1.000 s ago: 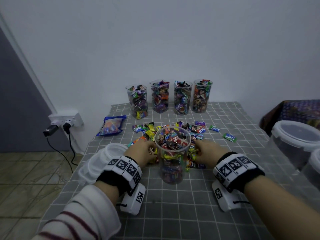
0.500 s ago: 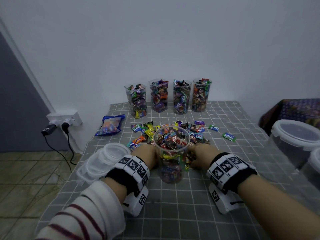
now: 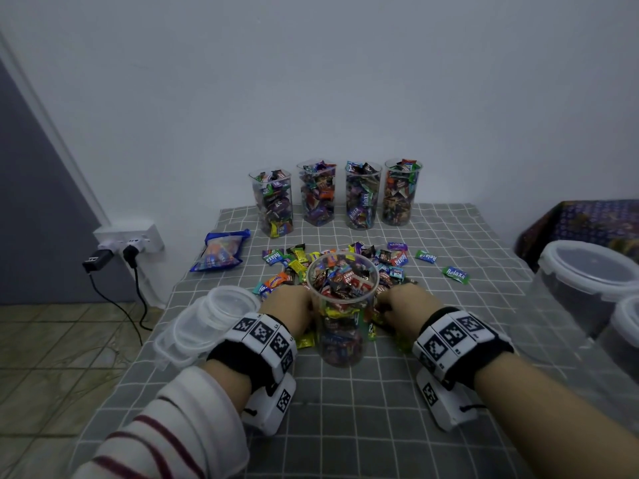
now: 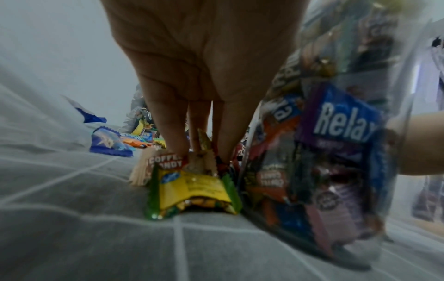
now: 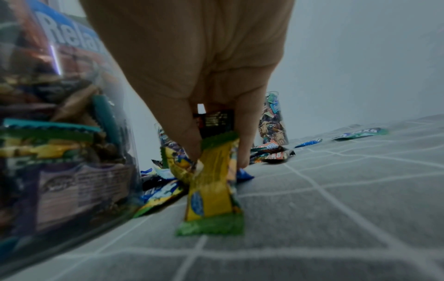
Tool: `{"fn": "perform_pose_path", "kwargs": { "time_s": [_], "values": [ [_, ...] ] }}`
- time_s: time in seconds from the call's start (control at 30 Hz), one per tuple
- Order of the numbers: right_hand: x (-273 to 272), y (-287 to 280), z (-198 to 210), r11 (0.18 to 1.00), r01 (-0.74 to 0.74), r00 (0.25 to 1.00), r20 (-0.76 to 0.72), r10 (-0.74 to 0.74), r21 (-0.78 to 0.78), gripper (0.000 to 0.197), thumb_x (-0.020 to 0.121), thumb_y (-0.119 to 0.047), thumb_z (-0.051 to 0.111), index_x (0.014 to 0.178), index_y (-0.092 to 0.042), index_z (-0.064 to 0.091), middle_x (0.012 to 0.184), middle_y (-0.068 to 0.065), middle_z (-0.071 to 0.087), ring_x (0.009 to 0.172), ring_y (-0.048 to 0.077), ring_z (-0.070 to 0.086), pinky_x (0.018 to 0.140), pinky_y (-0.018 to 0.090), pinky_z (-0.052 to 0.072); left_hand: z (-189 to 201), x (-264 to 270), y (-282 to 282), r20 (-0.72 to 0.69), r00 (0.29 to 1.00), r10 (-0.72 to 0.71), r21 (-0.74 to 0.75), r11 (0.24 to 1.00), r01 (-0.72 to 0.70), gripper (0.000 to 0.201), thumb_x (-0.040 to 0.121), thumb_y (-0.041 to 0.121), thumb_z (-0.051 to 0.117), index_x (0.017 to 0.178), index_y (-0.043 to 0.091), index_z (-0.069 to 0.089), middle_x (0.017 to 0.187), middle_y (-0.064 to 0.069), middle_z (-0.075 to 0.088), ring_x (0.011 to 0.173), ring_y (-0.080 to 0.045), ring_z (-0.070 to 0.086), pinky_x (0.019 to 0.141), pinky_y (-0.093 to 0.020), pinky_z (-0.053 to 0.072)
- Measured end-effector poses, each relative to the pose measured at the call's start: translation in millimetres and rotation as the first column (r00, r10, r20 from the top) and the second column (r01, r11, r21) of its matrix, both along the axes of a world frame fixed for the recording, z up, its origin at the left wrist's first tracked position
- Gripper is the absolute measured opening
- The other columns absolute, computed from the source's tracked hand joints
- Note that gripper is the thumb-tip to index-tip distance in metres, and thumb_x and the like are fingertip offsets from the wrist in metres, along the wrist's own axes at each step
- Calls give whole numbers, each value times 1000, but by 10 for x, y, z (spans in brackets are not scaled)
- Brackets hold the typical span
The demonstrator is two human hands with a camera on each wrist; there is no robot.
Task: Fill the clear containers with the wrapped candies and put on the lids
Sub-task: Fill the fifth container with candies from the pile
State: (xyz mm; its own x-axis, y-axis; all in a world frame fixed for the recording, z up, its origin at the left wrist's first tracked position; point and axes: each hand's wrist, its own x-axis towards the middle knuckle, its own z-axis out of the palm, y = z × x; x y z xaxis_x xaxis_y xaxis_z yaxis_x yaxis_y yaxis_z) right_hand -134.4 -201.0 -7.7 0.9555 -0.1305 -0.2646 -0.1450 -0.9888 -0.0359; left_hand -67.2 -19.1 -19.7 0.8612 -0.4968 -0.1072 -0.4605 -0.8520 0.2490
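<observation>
Container under fill stands upright on the grey checked desk at centre, candy level at the rim, no lid on it. My left hand sits at its 9 o'clock, my right hand at its 3 o'clock, both down on the cloth just beside the clear wall.

Left wrist view: my left fingers point down, bunched around a clump of wrapped candies, a yellow-green wrapper foremost and a coffee candy wrapper behind it. Grip is closed on the clump.

Right wrist view: my right fingers pinch a yellow candy with green ends, a dark wrapper held above it against the palm. The yellow piece hangs upright, its lower end at the cloth.

Loose candies lie scattered from 10 to 2 o'clock beyond the container. Four filled containers stand in a row at 12 o'clock by the wall, all without lids. A stack of clear lids lies at 9 o'clock near the desk edge. A blue candy bag lies at 10 o'clock. Two large tubs stand at 3 o'clock
</observation>
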Motion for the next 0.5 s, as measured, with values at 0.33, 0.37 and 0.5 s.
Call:
{"fn": "perform_pose_path", "kwargs": {
  "time_s": [0.33,0.37,0.5],
  "values": [
    [-55,27,-20,995,1,1000,-30,2,102,42,90,-35,54,129,-19,49,125,5,53,112,21,52,93,32,46,8,4,138,61,997,46,-196,980,-33,18,92,25,57,94,14,72,94,-2,70,83,-16,59,76,-26,43],
    [-65,32,-30,995,-10,999,-47,15,103,47,89,-37,55,132,-21,46,127,5,50,114,21,50,94,32,45,10,5,154,55,997,54,-222,974,-41,18,92,26,58,96,16,73,96,-1,70,88,-17,61,77,-27,45],
    [-95,54,-63,996,-56,998,-27,58,68,52,89,-34,56,137,-22,40,131,8,46,118,25,48,97,35,44,39,2,197,30,995,95,-313,946,-81,16,91,26,59,98,21,72,96,-2,70,89,-18,61,79,-32,49]
  ]
}}
